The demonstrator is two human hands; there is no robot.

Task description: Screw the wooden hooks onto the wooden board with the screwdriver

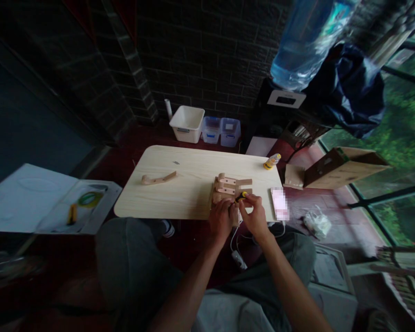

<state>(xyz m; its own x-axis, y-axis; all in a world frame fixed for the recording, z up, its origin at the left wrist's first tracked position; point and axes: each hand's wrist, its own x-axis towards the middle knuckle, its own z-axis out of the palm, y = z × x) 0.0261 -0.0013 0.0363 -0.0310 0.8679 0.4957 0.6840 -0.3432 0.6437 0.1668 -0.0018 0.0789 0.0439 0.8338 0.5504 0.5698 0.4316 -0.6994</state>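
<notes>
A wooden assembly [225, 186] with curved pieces and dark screw spots lies at the front right of the pale table. My left hand [222, 219] is closed on its near edge, its fingers pressed on the wood. In my right hand [256, 216] is a small yellow and black screwdriver [241, 197], pinched between the fingers and pointing left at the assembly. The tool's tip is too small to make out. A separate curved wooden piece [159, 179] rests at the table's left.
On the table [190, 184] stand a yellow-capped bottle [272, 161] at the back right and a phone [279, 204] at the right edge. A small grey piece [176, 162] lies at the back left. Cables hang below the front edge. Bins [187, 124] stand behind.
</notes>
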